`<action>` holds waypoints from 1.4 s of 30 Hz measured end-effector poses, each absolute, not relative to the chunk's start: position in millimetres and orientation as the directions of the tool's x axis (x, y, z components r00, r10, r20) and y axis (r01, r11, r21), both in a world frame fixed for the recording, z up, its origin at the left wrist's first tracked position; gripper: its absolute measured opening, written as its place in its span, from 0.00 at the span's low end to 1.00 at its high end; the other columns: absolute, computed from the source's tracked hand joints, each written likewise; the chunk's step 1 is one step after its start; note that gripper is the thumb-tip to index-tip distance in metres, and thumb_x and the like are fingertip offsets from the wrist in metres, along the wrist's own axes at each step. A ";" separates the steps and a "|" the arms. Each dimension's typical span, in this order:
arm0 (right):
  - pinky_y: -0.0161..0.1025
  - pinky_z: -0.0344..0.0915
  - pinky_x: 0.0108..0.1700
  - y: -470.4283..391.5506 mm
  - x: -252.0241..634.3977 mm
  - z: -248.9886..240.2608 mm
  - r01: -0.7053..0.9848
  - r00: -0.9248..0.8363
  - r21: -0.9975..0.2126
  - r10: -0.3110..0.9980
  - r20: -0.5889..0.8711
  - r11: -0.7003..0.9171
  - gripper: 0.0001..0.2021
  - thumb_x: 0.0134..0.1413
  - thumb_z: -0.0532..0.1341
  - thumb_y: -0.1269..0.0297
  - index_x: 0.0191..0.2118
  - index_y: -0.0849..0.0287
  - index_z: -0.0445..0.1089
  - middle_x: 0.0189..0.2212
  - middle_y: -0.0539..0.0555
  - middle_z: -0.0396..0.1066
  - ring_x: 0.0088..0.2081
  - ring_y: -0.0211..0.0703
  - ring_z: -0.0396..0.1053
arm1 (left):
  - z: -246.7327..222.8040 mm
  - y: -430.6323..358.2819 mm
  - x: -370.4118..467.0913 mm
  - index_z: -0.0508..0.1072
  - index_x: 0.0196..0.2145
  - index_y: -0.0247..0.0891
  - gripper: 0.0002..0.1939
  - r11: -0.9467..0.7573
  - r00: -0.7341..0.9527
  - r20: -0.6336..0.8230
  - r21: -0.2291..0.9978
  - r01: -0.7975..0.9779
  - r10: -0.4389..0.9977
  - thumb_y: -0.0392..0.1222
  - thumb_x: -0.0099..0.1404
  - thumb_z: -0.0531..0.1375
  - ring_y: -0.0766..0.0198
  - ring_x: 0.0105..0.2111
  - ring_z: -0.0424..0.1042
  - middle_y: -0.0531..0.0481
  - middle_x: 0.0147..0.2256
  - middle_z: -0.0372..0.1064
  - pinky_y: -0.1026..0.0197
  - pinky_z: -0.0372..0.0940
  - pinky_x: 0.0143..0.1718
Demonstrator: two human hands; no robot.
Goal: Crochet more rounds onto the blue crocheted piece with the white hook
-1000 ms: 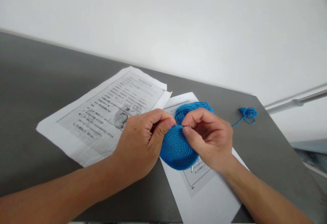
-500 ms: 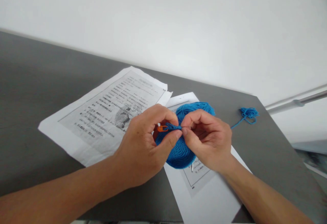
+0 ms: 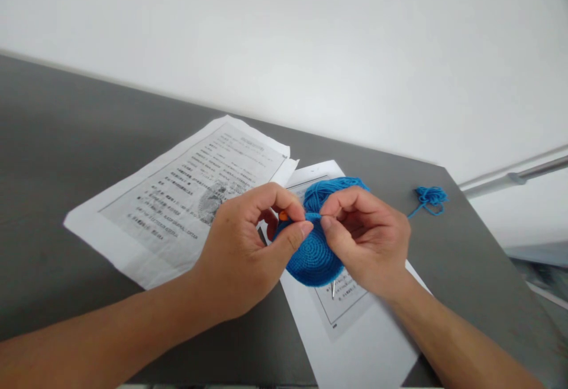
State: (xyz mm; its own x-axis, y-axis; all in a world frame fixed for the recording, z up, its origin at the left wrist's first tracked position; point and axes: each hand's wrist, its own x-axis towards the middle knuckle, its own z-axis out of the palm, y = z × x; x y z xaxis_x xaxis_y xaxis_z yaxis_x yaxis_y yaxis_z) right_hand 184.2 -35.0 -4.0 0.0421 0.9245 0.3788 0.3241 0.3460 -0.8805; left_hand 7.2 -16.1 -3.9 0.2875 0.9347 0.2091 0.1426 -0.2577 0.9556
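A round blue crochet piece with ringed stitches hangs between my two hands. My left hand pinches its upper edge between thumb and forefinger. My right hand pinches the same edge a little farther right. An orange stitch marker shows partly behind my left fingers. Just behind the piece lies a skein of blue yarn. The tip of a thin metal crochet hook sticks out below, most of it hidden.
Two printed sheets lie on the grey table: a creased one at left, another sheet under the work. A small tangle of blue yarn sits at right, its strand running toward my right hand. A white wall rises behind.
My right hand has shifted slightly right, and the fingertips of both hands are farther apart along the edge. More of the ringed face shows; the orange marker is more covered.
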 end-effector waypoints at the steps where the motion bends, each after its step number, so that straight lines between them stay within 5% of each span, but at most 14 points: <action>1: 0.26 0.55 0.18 -34.9 184.0 -4.2 0.325 0.043 -0.879 0.923 0.381 0.348 0.05 0.48 0.63 0.76 0.28 0.58 0.70 0.18 0.43 0.65 0.18 0.28 0.59 | -3.4 -16.1 7.5 0.73 0.29 0.39 0.04 -0.229 0.275 0.182 0.962 0.147 0.944 0.36 0.62 0.65 0.62 0.31 0.74 0.52 0.31 0.76 0.60 0.68 0.32; 11: 0.27 0.55 0.19 -35.3 185.2 -4.2 0.323 0.055 -0.886 0.928 0.369 0.334 0.05 0.48 0.63 0.76 0.28 0.58 0.71 0.18 0.43 0.65 0.18 0.29 0.60 | -4.2 -12.9 6.7 0.80 0.39 0.40 0.06 -0.077 0.285 0.051 0.994 0.081 0.957 0.39 0.63 0.66 0.63 0.29 0.76 0.53 0.30 0.79 0.63 0.66 0.28; 24: 0.29 0.55 0.18 -35.7 184.2 -1.4 0.267 0.056 -0.917 0.945 0.323 0.298 0.05 0.47 0.64 0.75 0.28 0.58 0.72 0.18 0.44 0.66 0.17 0.30 0.59 | -0.3 -13.9 7.3 0.81 0.31 0.38 0.06 -0.136 0.305 0.099 0.985 0.105 0.947 0.35 0.64 0.63 0.68 0.23 0.67 0.55 0.23 0.72 0.67 0.62 0.24; 42: 0.30 0.56 0.18 -34.2 184.4 -0.1 0.203 0.029 -0.939 0.957 0.288 0.277 0.04 0.46 0.66 0.74 0.28 0.58 0.73 0.17 0.45 0.67 0.18 0.31 0.61 | 3.4 -16.4 6.2 0.80 0.31 0.36 0.06 -0.150 0.327 0.111 0.984 0.095 0.939 0.34 0.64 0.62 0.70 0.23 0.67 0.55 0.24 0.72 0.69 0.62 0.23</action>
State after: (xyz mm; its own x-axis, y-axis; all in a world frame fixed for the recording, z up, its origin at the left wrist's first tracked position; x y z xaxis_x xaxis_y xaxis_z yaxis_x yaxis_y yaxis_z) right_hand 184.4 -34.2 -0.1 0.0291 0.9571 0.2883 0.2033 0.2768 -0.9392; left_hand 6.2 -16.4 3.4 0.3269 0.9385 0.1112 0.0950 -0.1497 0.9842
